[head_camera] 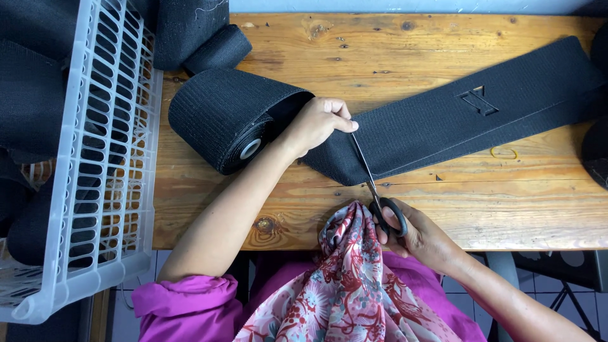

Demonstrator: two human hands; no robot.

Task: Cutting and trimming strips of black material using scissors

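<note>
Wooden table (443, 209): wide black elastic band (443, 120) unrolled flat from its roll (221, 117). Looks soft, floppy, light; best pinned flat beside the cut. Left hand (316, 123), fingers curled, presses it down. Right hand (415, 231) is closed through the scissors (373, 183) handles, blades crossing the band.

One head-worn view looks steeply down, close over the wooden table (443, 209)

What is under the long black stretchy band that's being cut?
The black elastic band lies flat on the wooden table. Bare wood shows all around it. The lower blade of the scissors slides beneath its edge. Whatever else lies under the band is covered.
</note>
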